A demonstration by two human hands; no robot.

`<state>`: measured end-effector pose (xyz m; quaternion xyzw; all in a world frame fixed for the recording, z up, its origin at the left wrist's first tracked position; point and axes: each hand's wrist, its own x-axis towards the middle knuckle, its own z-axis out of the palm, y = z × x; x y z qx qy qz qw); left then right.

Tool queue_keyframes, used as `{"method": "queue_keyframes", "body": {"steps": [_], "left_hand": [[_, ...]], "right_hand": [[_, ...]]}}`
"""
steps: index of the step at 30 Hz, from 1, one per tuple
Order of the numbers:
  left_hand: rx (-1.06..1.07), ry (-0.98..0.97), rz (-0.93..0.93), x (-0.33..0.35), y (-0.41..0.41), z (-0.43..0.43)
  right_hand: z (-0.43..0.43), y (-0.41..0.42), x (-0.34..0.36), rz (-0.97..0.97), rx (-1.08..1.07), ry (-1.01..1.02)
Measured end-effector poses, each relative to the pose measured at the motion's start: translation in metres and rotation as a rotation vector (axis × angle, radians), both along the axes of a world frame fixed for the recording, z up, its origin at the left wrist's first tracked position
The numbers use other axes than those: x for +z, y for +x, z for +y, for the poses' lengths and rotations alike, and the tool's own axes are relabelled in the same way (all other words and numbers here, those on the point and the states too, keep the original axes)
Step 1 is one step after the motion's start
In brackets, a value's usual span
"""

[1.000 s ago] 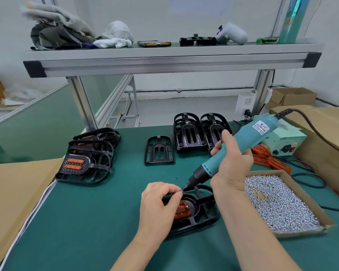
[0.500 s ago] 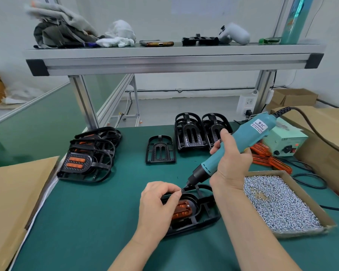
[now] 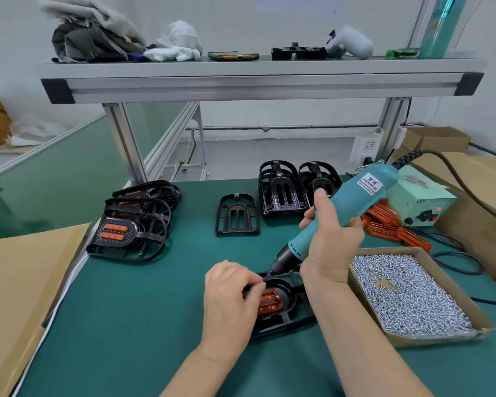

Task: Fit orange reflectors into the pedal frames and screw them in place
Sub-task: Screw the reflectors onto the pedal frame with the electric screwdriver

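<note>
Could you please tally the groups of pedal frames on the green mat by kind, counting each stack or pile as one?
Stacks of empty frames: 2
Single empty frame lying flat: 1
Pile of frames with reflectors fitted: 1
Frame being screwed: 1
Total: 5

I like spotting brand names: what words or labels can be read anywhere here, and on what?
"KEENWISE": white label on the teal electric screwdriver.
"LED": front of the pale green box.
Characters above and small print below "KEENWISE": too blurred to read.
</note>
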<state>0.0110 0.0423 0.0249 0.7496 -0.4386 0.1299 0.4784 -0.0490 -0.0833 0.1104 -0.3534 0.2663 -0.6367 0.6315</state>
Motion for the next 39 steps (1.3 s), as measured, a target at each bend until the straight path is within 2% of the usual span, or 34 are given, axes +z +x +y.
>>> {"method": "queue_keyframes", "body": {"steps": [4, 9, 12, 16, 19, 21, 24, 27, 33, 39], "left_hand": [[0.028, -0.053, 0.016, -0.002, -0.003, 0.001], [0.113, -0.130, -0.115, -0.003, -0.004, 0.001], [0.124, -0.130, -0.189, -0.008, -0.003, 0.001], [0.124, -0.126, -0.189, -0.011, -0.003, 0.003], [0.068, -0.046, -0.128, -0.007, -0.002, 0.005], [0.023, 0.047, -0.013, -0.006, 0.000, 0.012], [-0.114, 0.281, 0.242, -0.012, 0.008, 0.026], [-0.227, 0.508, 0.324, -0.017, 0.015, 0.034], [-0.236, 0.485, 0.413, -0.018, 0.019, 0.032], [-0.228, 0.476, 0.389, -0.019, 0.021, 0.032]], "right_hand": [[-0.003, 0.002, -0.003, 0.023, -0.045, 0.078], [-0.008, 0.002, -0.009, 0.055, -0.035, 0.173], [-0.007, 0.003, -0.012, 0.051, -0.020, 0.166], [-0.003, 0.004, -0.012, 0.043, -0.001, 0.142], [-0.001, 0.007, -0.010, 0.044, 0.009, 0.123], [0.001, 0.009, -0.008, 0.037, 0.022, 0.103], [0.004, 0.011, -0.007, 0.032, 0.061, 0.041], [0.011, 0.015, -0.008, 0.063, 0.103, -0.051], [0.026, 0.024, -0.020, 0.162, 0.169, -0.165], [0.030, 0.029, -0.027, 0.210, 0.176, -0.181]]}}
